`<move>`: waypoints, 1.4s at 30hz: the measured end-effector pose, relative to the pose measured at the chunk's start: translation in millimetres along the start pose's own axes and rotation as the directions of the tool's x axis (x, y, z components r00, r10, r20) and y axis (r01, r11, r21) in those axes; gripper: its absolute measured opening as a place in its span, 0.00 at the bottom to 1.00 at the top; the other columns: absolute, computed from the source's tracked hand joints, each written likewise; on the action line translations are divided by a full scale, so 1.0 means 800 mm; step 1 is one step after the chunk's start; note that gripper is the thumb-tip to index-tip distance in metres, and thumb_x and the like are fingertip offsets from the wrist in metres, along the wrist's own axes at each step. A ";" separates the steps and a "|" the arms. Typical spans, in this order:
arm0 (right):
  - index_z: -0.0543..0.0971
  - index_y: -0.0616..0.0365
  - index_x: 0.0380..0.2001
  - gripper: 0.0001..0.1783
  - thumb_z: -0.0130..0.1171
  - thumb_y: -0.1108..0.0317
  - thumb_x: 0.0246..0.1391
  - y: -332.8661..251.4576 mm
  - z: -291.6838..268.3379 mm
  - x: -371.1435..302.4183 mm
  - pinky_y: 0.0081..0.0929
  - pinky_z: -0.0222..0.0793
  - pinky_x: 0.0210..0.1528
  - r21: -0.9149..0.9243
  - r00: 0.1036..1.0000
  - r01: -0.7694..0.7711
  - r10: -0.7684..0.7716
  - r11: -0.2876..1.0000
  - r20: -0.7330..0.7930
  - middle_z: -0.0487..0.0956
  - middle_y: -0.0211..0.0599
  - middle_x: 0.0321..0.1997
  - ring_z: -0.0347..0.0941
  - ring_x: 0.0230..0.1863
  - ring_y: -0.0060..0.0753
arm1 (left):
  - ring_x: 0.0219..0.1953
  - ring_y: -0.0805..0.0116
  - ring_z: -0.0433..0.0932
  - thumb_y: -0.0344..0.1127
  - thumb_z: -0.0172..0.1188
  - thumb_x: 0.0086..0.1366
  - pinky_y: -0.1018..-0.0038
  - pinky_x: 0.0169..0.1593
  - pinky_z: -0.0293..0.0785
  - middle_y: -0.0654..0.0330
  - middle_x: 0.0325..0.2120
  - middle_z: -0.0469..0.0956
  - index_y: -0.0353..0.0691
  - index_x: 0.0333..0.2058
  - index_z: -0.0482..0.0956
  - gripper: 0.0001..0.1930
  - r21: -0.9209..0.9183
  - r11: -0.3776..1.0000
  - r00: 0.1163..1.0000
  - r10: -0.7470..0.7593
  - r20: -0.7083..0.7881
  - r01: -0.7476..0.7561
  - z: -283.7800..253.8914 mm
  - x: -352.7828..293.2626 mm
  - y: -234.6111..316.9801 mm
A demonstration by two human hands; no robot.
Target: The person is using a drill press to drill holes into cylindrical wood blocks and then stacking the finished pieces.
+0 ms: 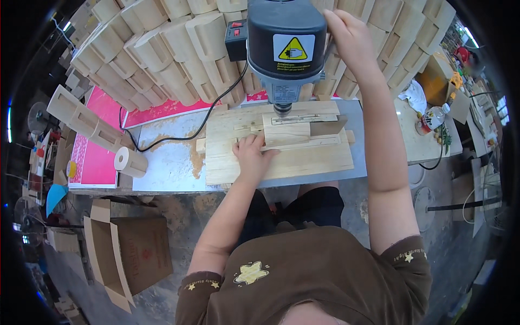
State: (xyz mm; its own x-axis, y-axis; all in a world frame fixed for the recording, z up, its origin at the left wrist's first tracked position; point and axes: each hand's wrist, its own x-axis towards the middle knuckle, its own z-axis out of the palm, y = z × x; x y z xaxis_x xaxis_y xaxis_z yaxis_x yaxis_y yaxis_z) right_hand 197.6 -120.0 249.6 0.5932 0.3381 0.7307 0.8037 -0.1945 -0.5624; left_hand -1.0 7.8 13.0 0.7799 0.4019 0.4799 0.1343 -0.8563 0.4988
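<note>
A drill press (286,49) with a dark head and a warning label stands in front of me, its chuck (282,110) just above a pale wooden block (287,132). The block lies between the rails of a wooden jig (309,162). My left hand (252,158) rests on the jig against the block's left end, thumb spread from the fingers. Raised at the right of the drill head, my right hand (352,43) has its fingers curled round the press's feed lever, which is mostly hidden.
Stacked pale wooden cylinders with slots (179,49) rise behind the press. One round piece with a hole (131,162) stands at the table's left. A black cable (206,122) crosses the tabletop. An open cardboard box (138,252) is on the floor; a bottle (433,118) stands on the right-hand table.
</note>
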 end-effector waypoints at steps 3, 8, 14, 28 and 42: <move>0.73 0.67 0.26 0.19 0.49 0.58 0.57 0.024 0.012 0.014 0.22 0.60 0.30 0.097 0.997 -0.079 0.081 0.992 -0.013 0.69 0.31 0.20 0.62 0.25 0.20 | 0.38 0.62 0.69 0.44 0.70 0.39 0.61 0.48 0.54 0.65 0.28 0.71 0.46 0.40 0.77 0.26 -0.025 1.000 0.999 -0.007 0.051 0.008 0.002 0.002 -0.001; 0.75 0.66 0.26 0.17 0.49 0.60 0.56 -0.016 -0.015 -0.020 0.20 0.60 0.30 0.005 0.998 -0.039 0.038 0.999 0.050 0.70 0.30 0.20 0.63 0.26 0.20 | 0.37 0.63 0.69 0.44 0.71 0.40 0.62 0.46 0.54 0.65 0.27 0.70 0.46 0.40 0.77 0.26 -0.026 1.000 1.000 0.006 0.011 -0.006 -0.001 0.000 -0.001; 0.70 0.62 0.19 0.10 0.53 0.72 0.52 -0.050 -0.027 -0.135 0.23 0.55 0.21 0.098 0.999 -0.030 0.026 0.995 0.047 0.63 0.34 0.13 0.59 0.17 0.23 | 0.38 0.63 0.68 0.43 0.70 0.41 0.64 0.48 0.54 0.64 0.27 0.70 0.48 0.42 0.78 0.25 -0.043 0.998 0.998 -0.043 0.046 0.045 -0.008 0.001 0.001; 0.76 0.63 0.27 0.03 0.53 0.79 0.47 0.039 0.035 -0.223 0.29 0.59 0.27 0.204 0.978 0.195 -0.176 0.959 -0.108 0.70 0.36 0.19 0.65 0.21 0.35 | 0.36 0.63 0.68 0.43 0.71 0.40 0.64 0.47 0.54 0.64 0.26 0.69 0.47 0.41 0.78 0.25 -0.045 0.999 1.000 -0.017 0.026 0.018 -0.004 0.001 0.002; 0.73 0.68 0.23 0.21 0.48 0.57 0.54 0.004 0.016 -0.005 0.37 0.64 0.28 0.001 0.993 -0.064 0.063 0.998 -0.104 0.72 0.54 0.19 0.71 0.22 0.44 | 0.36 0.65 0.69 0.43 0.71 0.40 0.65 0.48 0.53 0.65 0.26 0.71 0.48 0.37 0.79 0.21 -0.092 0.995 0.997 -0.042 0.057 0.047 0.000 0.007 -0.001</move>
State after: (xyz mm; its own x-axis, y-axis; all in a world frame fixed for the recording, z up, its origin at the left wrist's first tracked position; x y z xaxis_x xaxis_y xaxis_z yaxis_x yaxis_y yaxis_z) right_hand 197.1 -110.5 239.7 0.6447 0.2272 0.7299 0.7642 -0.2149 -0.6081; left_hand 3.7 10.6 15.1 0.8074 0.4183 0.4161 0.1142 -0.8027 0.5854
